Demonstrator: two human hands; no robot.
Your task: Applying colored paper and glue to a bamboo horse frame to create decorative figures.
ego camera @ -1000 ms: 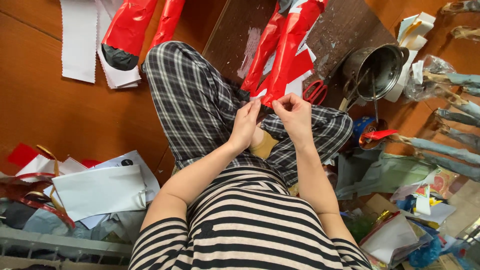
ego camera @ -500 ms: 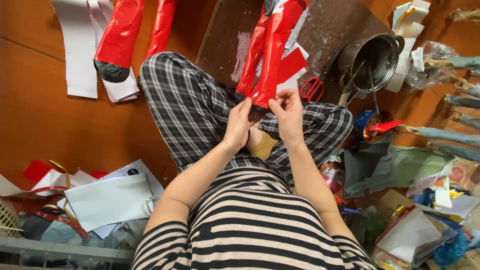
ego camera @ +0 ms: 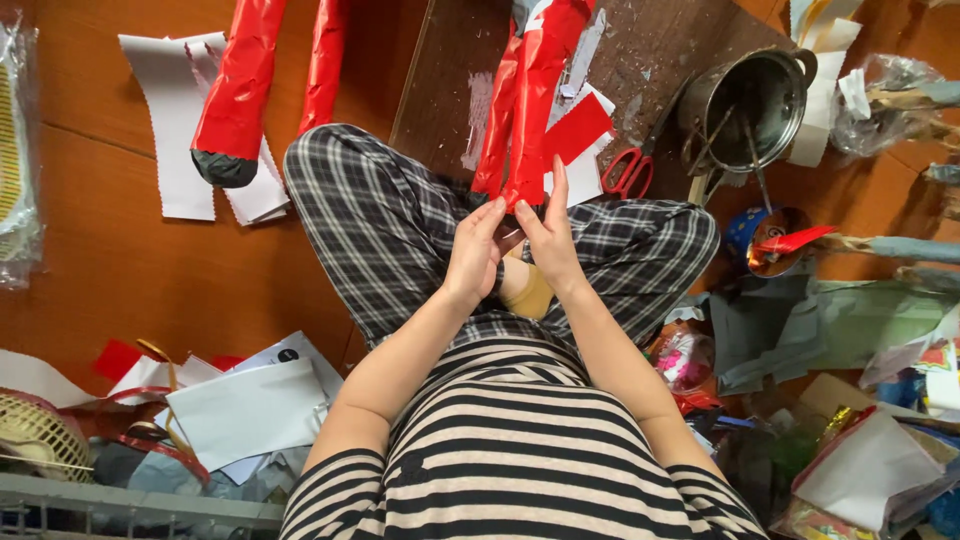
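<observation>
Head view looks straight down at a seated person in a striped top and plaid trousers, legs crossed on a brown wooden floor. Both hands meet above the lap at the near end of a long red paper-wrapped tube, which runs away from the body over a dark, glue-stained board. Left hand pinches the tube's lower end with its fingertips; right hand touches the same end, fingers stretched upward and pressed against the red paper — whether it truly grips there, I cannot tell. Red-handled scissors lie on the board just right of the tube, near a dented metal pot. Two more red wrapped tubes rest on white paper sheets well to the left.
</observation>
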